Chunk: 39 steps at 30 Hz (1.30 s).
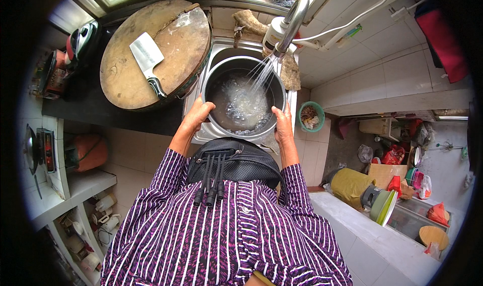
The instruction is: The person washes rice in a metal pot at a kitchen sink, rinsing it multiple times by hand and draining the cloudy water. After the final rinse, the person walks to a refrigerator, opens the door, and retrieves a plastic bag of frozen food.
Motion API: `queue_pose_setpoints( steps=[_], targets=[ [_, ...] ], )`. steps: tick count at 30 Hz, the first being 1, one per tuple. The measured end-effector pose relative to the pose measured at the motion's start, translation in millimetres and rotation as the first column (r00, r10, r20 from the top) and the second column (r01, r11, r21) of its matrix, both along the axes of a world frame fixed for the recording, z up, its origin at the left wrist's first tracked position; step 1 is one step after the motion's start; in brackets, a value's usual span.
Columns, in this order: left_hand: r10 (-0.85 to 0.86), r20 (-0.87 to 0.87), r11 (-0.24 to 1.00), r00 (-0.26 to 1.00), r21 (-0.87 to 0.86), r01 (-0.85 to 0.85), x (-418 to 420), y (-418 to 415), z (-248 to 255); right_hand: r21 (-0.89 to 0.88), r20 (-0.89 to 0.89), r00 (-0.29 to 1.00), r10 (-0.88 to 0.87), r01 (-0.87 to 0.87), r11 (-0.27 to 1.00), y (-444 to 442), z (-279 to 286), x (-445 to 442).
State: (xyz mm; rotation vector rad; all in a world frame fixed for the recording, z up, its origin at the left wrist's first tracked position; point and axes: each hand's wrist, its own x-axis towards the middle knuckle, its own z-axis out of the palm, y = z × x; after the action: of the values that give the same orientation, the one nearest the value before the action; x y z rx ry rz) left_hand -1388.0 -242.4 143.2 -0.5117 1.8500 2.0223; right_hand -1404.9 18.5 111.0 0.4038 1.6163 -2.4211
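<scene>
A round metal pot (215, 125) stands at the steel sink (219, 46), with cloudy, bubbling water (245, 104) inside. My left hand (197, 114) grips the pot's rim on the left, thumb over the edge. On the right side my right hand (282, 121) holds the same rim, its fingers mostly hidden behind the wall. Water sprays in several streams from the curved metal faucet (298, 19) into the pot. Whatever lies under the bubbles cannot be made out.
A cleaver (147, 53) lies on a thick round wooden chopping board (181, 63) on the black counter (151, 121) at left. Behind the faucet stands a white bottle (273, 33). Loofah pieces (290, 72) rest by the sink. A green basket (320, 121) with scraps is at right, lower down.
</scene>
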Motion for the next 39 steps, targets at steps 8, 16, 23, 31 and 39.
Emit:
queue_pose_setpoints(
  steps=[8,16,23,31,39],
  targets=[
    [0.008,-0.003,1.000,1.000,-0.001,-0.008,-0.6,0.1,-1.0,0.025,-0.024,1.000,0.009,-0.008,1.000,-0.6,-1.7,-0.3],
    [0.043,-0.077,0.999,0.996,-0.019,-0.044,0.8,2.7,5.9,0.013,-0.009,0.999,0.053,-0.053,0.999,-0.2,-7.3,-0.8],
    [0.031,-0.015,0.999,0.999,-0.017,-0.032,1.3,1.0,9.7,0.035,-0.016,0.997,0.072,-0.071,0.997,-2.2,-2.0,-0.5],
    [0.055,-0.016,0.998,0.998,0.008,-0.055,1.4,-0.7,1.8,0.040,0.009,0.997,0.074,-0.074,0.996,-1.7,-6.6,-2.0],
    [0.068,0.093,0.997,0.993,0.035,-0.071,1.4,-6.1,-9.0,0.085,-0.074,0.995,0.067,-0.061,0.995,-4.3,0.0,-2.5]
  ],
)
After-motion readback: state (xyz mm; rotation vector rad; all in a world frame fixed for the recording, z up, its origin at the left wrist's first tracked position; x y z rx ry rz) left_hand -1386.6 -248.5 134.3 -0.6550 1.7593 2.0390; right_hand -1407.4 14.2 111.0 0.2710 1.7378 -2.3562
